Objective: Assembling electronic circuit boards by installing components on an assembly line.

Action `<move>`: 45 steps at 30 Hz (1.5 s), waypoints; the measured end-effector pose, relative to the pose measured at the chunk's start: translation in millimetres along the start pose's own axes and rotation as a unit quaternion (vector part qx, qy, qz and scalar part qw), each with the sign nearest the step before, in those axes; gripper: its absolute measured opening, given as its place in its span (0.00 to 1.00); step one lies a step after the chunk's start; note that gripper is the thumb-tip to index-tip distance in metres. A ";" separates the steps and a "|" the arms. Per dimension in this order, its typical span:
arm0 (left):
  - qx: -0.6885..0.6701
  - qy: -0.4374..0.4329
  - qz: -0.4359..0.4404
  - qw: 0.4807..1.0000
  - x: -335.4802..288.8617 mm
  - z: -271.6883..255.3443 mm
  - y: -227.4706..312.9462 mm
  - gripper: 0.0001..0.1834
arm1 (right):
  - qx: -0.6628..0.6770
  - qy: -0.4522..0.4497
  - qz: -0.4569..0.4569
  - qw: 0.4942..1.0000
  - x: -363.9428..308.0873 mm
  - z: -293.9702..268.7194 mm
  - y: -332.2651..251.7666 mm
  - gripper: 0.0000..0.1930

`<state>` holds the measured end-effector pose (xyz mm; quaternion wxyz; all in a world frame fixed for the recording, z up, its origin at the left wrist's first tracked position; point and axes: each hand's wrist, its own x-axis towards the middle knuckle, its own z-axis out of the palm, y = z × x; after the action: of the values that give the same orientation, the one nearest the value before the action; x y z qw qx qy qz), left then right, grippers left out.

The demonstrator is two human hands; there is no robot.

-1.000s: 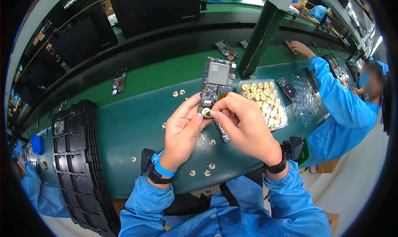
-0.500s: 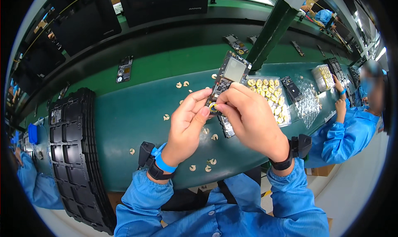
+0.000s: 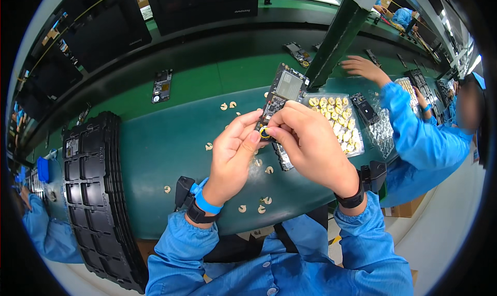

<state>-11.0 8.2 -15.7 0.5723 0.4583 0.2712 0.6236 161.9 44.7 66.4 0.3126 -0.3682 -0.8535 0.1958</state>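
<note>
- I am watching the left hand (image 3: 234, 156) coming up from six o'clock, its thumb and forefinger pinching the lower edge of a dark circuit board (image 3: 281, 97) held above the green work surface (image 3: 171, 156).
- The right hand (image 3: 309, 141) is closing in from four o'clock, its fingertips pressed together on a small round yellow-ringed part (image 3: 264, 132) sitting against the board, right between the two thumbs.
- The board is tilting up toward one o'clock, its square metal shield (image 3: 290, 85) showing at the far end, clear of both hands.
- A clear tray (image 3: 357, 150) of pale yellow round parts is lying just past the right hand at two o'clock.
- Loose pale backing scraps (image 3: 260, 205) are scattering over the mat around and below the hands.
- A stack of black moulded trays (image 3: 98, 192) is standing at nine o'clock, well apart from the hands.
- A second circuit board (image 3: 161, 86) is lying on the conveyor belt (image 3: 217, 73) at eleven o'clock.
- A co-worker in a blue sleeve (image 3: 414, 135) is reaching a hand (image 3: 362, 67) over the belt at two o'clock.
- A blue wrist strap (image 3: 206, 203) is wrapping the left wrist; a black band (image 3: 354, 197) is wrapping the right.
</note>
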 end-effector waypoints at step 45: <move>-0.018 0.082 0.048 0.995 1.0 2.9 -5.9 0.17 | 0.071 0.254 0.089 0.961 -24.7 24.9 6.8 0.26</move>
<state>-5.6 9.8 -19.3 0.5254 0.4074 0.2835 0.6911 161.6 28.0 34.7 0.5257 -0.4568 -0.6938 0.1834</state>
